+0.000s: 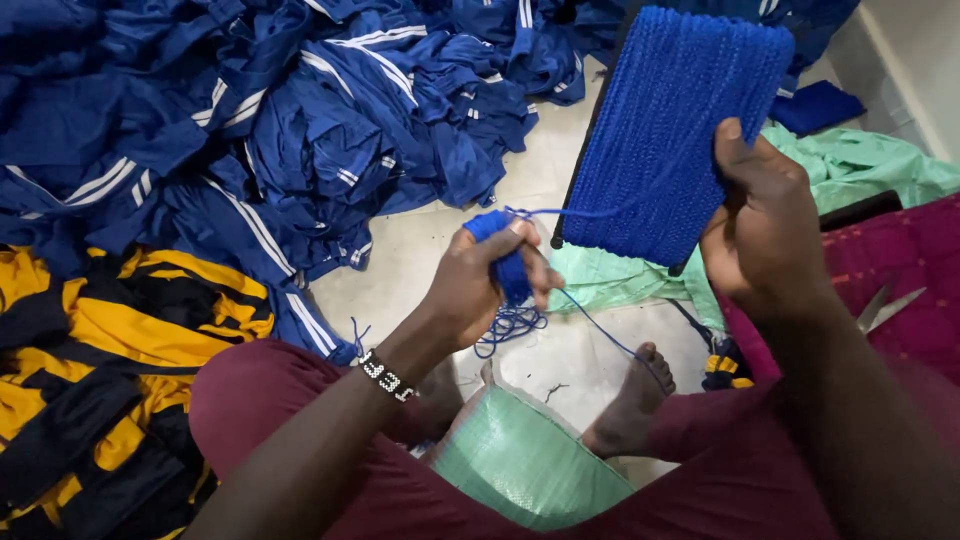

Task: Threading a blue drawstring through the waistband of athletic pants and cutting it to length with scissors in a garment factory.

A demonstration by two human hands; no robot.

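A wide heap of blue garments with white stripes (pixel 300 110) covered the floor (pixel 570 350) ahead, with yellow and black garments (pixel 90 370) beside the left knee. The right hand (pixel 765 235) held up a flat card wound with blue cord (pixel 665 130), its grip clenched on the card's lower edge. The left hand (pixel 480 285) was closed on a small bundle of the same cord (pixel 510 265), drawn off the card. Scissors (pixel 885 305) lay on a maroon cloth (pixel 900 270).

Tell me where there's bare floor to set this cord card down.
Bare floor runs between the blue garment pile and the green cloth, down toward the foot. Left is crowded with yellow garments.
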